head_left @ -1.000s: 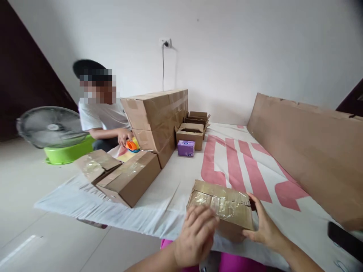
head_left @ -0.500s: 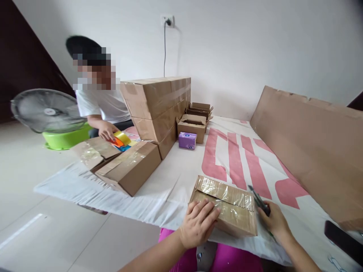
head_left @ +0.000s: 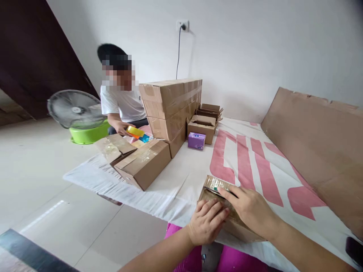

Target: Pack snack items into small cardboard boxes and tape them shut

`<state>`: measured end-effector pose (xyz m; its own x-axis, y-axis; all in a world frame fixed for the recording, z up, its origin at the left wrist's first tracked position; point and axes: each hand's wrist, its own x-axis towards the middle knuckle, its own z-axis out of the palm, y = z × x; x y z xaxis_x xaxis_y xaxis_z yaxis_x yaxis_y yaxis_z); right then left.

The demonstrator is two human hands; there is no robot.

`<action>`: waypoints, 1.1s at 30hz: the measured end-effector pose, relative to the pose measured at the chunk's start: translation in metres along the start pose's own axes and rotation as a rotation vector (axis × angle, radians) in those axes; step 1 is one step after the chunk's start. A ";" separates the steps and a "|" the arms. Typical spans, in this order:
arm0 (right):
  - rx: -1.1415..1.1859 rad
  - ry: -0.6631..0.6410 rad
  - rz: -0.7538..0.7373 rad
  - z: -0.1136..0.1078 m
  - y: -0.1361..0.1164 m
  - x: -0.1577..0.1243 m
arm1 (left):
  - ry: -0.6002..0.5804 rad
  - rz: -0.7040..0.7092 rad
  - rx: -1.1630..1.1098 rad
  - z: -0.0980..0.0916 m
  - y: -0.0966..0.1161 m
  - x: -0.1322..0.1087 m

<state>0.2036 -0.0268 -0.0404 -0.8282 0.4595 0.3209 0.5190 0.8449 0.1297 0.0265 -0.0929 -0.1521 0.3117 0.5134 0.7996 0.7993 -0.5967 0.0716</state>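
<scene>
A taped cardboard box (head_left: 241, 228) stands at the near edge of the cloth-covered surface, right in front of me. My left hand (head_left: 208, 223) lies over its top near the left end, palm down with the fingers laid out across the cardboard. Above the same box is my right hand (head_left: 246, 206), closed around a thin-bladed cutting tool (head_left: 211, 190) with a bit of green on it. The blade lies along the seam between the top flaps, by the clear tape. My fingers hide most of the tool, so its exact kind cannot be told.
A co-worker (head_left: 121, 102) sits at the left with tape rolls (head_left: 135, 131) at one hand. Nearby are a closed box (head_left: 147, 164), stacked cartons (head_left: 170, 109), open boxes (head_left: 202, 126), a purple pack (head_left: 196, 141), a large cardboard sheet (head_left: 314, 147) and a fan (head_left: 76, 109).
My right hand has moved left with the cutting tool, from beside the box onto its top seam. My left hand stays on the box. The view has turned slightly left.
</scene>
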 end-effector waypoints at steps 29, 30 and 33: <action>0.339 -0.116 0.934 0.047 0.103 -0.213 | -0.302 -0.262 -0.073 -0.037 -0.025 0.058; 0.334 -0.140 0.948 0.062 0.102 -0.220 | -0.343 -0.251 -0.082 -0.036 -0.028 0.061; 0.268 -0.184 0.921 0.091 0.097 -0.232 | -0.443 -0.206 -0.151 -0.036 -0.031 0.068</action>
<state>0.4266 -0.0267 -0.1876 -0.1544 0.9874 0.0354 0.9331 0.1575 -0.3233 0.0041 -0.0619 -0.0786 0.3695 0.8223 0.4327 0.7941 -0.5213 0.3126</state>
